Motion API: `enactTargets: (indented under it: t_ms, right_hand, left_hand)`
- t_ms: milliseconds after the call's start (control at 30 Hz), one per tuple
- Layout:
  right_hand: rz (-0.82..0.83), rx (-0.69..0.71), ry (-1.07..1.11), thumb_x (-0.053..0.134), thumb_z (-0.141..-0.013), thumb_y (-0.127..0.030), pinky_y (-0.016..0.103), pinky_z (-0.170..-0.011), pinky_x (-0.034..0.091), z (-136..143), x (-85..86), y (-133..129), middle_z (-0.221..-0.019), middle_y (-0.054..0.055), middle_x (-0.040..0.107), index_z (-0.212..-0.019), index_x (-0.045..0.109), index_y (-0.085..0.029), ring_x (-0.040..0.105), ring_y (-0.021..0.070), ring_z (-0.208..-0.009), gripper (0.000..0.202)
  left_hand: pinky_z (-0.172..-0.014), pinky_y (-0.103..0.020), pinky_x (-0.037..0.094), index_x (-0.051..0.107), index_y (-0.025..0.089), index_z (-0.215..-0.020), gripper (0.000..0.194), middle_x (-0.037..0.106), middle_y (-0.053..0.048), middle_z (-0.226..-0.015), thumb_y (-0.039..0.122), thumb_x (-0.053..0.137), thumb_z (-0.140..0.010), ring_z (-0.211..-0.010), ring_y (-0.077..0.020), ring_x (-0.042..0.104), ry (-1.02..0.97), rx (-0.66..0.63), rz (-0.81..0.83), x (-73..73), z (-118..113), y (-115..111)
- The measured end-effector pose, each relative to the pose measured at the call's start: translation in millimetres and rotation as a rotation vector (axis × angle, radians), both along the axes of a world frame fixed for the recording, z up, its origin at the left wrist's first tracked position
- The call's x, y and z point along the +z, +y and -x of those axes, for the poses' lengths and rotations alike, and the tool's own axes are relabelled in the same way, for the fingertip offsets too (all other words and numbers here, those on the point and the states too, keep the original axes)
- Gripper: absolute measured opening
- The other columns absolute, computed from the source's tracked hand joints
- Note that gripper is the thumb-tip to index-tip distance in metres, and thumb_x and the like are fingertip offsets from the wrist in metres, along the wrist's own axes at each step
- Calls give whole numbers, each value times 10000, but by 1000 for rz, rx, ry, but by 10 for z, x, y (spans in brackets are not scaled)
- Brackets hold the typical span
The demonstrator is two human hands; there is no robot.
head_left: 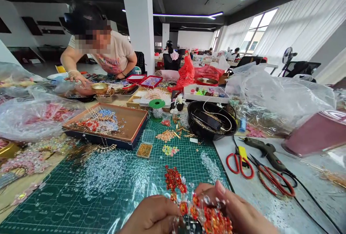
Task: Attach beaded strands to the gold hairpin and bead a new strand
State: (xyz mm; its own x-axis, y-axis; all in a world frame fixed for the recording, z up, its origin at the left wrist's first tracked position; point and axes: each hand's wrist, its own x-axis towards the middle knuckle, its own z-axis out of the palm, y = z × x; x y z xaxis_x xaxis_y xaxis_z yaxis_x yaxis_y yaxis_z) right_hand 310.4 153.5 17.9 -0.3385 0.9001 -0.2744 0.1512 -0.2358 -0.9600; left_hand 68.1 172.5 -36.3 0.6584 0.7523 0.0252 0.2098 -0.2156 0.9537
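Note:
My left hand [152, 214] and my right hand [240, 210] are closed on a beaded ornament [216, 221] of red-orange and clear beads, low in the view at the mat's front edge. Its lower part is cut off by the frame, and my fingertips are partly hidden behind the beads. Just beyond my hands lies a heap of red beads [173, 178] on the green cutting mat [121, 205]. A wide spread of clear beads [100, 171] lies to the left, with a smaller clear patch [210, 167] at the right.
At the right lie red-handled scissors [239, 165], shears [275, 180] and a glue gun [267, 151] with its cord. A black bowl [212, 133], a beads tray [129, 118] and a green spool [156, 105] stand farther back. Across the table a person [116, 52] leans over, one hand lowered.

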Motion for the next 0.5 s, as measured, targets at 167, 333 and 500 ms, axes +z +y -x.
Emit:
enactTargets:
  t_ms: [167,333,500]
  right_hand:
    - [15,103,162,339,-968,-653,361,-878,497,-102,-36,106,-1037,65,640,-945,788,-252,602,217,-934,602]
    - [203,122,354,549,-887,-654,353,-973,478,-154,4,254,-1075,34,713,-1033,772,-287,646,227,-1046,453]
    - [333,114,522,749,-806,-489,280,-905,496,-212,46,410,-1020,42,762,-1069,755,-233,709,184,-957,367]
  left_hand:
    - [-608,-225,379,685,194,-744,654,586,-19,-632,650,278,-977,-619,-138,524,100,-78,-129,67,-146,77]
    - [-685,-238,421,666,209,-743,591,650,-19,-610,580,286,-1004,-616,-148,585,90,-60,-252,7,-268,271]
    - [-630,-233,421,663,206,-693,626,659,-33,-615,573,265,-1007,-596,-152,591,119,-75,-274,26,-396,480]
